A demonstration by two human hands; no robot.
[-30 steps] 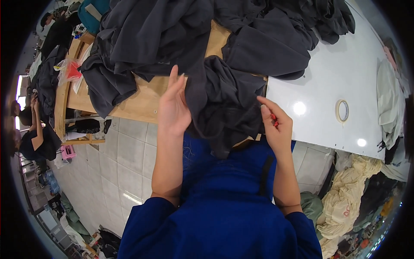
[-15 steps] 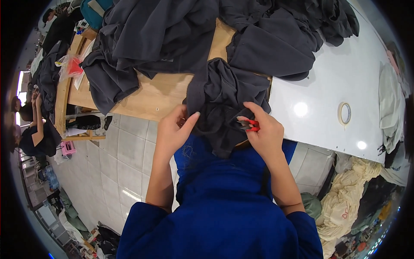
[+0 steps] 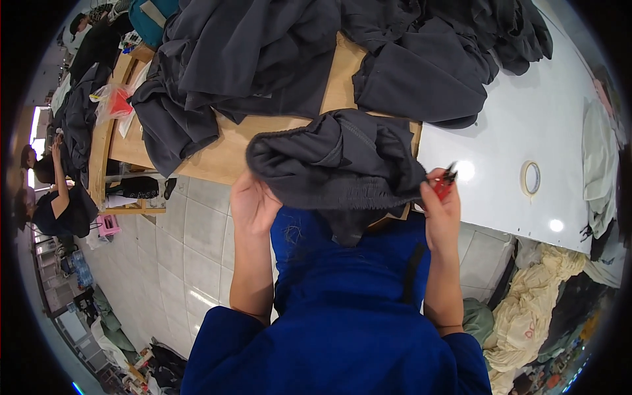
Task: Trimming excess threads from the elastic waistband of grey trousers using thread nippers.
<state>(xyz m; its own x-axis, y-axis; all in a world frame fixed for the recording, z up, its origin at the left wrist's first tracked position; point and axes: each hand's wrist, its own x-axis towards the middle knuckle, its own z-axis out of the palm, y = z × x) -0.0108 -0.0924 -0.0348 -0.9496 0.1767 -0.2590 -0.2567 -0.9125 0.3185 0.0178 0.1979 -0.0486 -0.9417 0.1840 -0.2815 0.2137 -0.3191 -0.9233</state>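
Red snips (image 3: 444, 189): tucked in the right hand (image 3: 442, 209), which is closed around them, blades toward one o'clock; thumb and forefinger are at the garment's three-o'clock edge.
Left hand (image 3: 254, 207): at the garment's eight-o'clock end, some fingers hidden behind cloth; I cannot tell whether they grip.
Dark grey garment (image 3: 303, 158): between both hands, over the wooden worktop's near edge; looks soft, limp and fairly light, unlikely to break.
Gathered band (image 3: 355, 192): at six o'clock, probably stretchy; best held at its two ends.
Wooden worktop (image 3: 230, 153): bears grey cloth piles (image 3: 421, 79) toward eleven and one o'clock.
White worktop (image 3: 484, 178): at three o'clock, carrying a tape roll (image 3: 524, 179).
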